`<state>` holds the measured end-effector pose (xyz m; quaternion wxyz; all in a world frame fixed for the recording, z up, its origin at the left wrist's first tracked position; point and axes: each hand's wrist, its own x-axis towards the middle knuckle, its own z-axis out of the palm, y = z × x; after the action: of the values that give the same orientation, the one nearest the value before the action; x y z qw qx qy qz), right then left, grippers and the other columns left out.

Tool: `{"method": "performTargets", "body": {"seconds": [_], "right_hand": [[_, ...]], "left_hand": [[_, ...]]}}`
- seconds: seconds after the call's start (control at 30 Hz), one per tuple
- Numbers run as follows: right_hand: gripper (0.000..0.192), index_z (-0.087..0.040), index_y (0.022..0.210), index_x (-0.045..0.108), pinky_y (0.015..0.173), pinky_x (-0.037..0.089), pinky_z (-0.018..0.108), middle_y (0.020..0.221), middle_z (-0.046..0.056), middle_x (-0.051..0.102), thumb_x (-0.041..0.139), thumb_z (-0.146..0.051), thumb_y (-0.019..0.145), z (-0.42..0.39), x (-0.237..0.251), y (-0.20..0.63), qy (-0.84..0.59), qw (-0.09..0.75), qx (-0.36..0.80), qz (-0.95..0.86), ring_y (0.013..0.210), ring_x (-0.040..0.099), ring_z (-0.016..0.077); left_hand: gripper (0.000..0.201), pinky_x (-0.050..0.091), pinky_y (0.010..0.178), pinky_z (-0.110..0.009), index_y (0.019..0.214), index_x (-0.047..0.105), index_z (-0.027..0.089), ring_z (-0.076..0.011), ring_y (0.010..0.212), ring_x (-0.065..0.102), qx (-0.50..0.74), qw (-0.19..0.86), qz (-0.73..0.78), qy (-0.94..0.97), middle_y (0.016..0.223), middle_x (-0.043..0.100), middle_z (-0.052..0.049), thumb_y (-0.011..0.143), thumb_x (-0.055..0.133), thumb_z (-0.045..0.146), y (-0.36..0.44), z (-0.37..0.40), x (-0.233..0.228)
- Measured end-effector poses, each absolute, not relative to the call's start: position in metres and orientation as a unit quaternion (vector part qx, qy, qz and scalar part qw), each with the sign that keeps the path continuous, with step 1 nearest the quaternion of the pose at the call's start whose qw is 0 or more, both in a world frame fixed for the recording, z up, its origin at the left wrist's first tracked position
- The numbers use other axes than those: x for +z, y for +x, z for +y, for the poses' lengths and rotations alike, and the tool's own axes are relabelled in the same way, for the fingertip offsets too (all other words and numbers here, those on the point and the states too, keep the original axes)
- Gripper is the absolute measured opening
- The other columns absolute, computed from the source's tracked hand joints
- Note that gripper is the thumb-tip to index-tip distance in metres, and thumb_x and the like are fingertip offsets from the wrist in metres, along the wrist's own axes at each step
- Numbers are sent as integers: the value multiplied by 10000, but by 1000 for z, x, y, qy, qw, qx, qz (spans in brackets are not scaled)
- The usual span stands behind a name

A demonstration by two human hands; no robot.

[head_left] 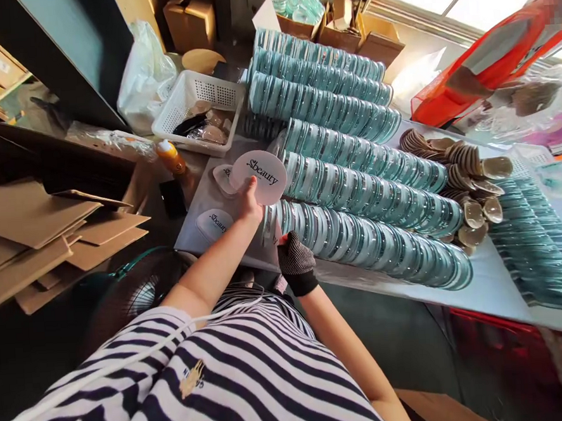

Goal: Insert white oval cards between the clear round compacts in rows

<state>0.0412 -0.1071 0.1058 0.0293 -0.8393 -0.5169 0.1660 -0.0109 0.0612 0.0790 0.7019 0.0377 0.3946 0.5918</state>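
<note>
My bare left hand point(249, 203) grips a pale round disc point(260, 186) printed with a dark "beauty" logo, thumb on its face. My right hand point(297, 259), in a dark dotted glove with fingertips showing, is closed at the left end of the nearest row of glassy round discs point(359, 240). Something thin and pale with reddish print is by its fingertips; what they pinch is partly hidden. A similar logo disc point(212, 222) lies on the white tabletop point(195, 244), and another peeks out behind the held one.
More disc rows point(321, 97) stand behind. Brown scoop-shaped pieces point(472, 215) and clear stacked pieces point(535, 246) lie right. A white basket point(161, 119), an orange bottle point(169, 157), cardboard sheets point(28, 213) and a fan point(138, 298) are left. Another person in orange point(485, 58) is across the table.
</note>
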Motion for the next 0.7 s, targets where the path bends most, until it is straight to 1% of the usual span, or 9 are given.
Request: {"method": "performTargets", "body": {"seconds": [0.1,0.23,0.37,0.43,0.47,0.53,0.6,0.67,0.7], "right_hand": [[260,-181,1123,566,622,360,252,955,69,727,357,-276,1000,-90,109,43,-836,8,179,-518,835,690,191],[251,-189,1124,579,651,403,261,950,87,726,385,-257,981,-77,111,42,-820,-16,193,-539,863,696,208],[237,-188,975,624,754,466,330,973,144,719,395,-246,955,-75,110,41,-786,-23,228,-575,944,690,265],[189,-177,891,598,773,489,357,994,167,710,418,-220,930,-74,109,43,-783,39,312,-536,938,687,272],[151,-178,882,573,750,505,352,975,164,711,432,-218,918,-75,109,44,-776,81,374,-502,888,693,257],[88,-197,930,507,664,530,312,903,118,716,436,-246,913,-77,109,48,-736,148,493,-440,722,683,197],[93,-225,976,422,592,537,279,863,57,715,413,-301,924,-81,106,53,-672,236,589,-380,588,637,145],[128,-245,975,362,554,534,264,862,17,707,414,-351,927,-83,102,57,-602,343,655,-302,520,595,117],[158,-250,977,351,537,530,263,847,6,701,429,-377,926,-84,100,57,-570,380,680,-261,500,583,115]], "left_hand": [[393,558,902,-393,1285,593,132,-231,1026,672,560,727,397,-21,1175,693,-127,937,559,311,-11,58,75],[485,544,891,-362,1365,538,110,-214,975,688,551,736,391,-46,1242,662,-155,970,485,385,-11,56,72],[513,543,859,-339,1394,511,114,-196,922,693,550,733,397,-60,1271,646,-155,969,478,398,-8,54,66],[524,544,852,-347,1394,512,118,-200,912,692,548,734,396,-64,1247,658,-152,965,481,418,-7,55,64],[528,544,849,-348,1394,512,121,-199,909,690,547,735,396,-66,1238,661,-150,964,481,427,-7,55,63],[526,544,841,-340,1391,512,131,-188,900,684,546,736,395,-72,1223,665,-145,963,482,435,-6,55,62],[531,547,826,-345,1371,528,119,-190,883,680,542,738,395,-77,1197,670,-153,956,493,448,-5,54,62],[531,551,797,-358,1341,551,106,-203,858,679,535,738,404,-79,1166,676,-163,945,511,458,-2,52,63],[523,553,783,-360,1332,558,105,-208,849,678,533,737,409,-79,1161,677,-164,942,520,451,-1,51,64]]}}
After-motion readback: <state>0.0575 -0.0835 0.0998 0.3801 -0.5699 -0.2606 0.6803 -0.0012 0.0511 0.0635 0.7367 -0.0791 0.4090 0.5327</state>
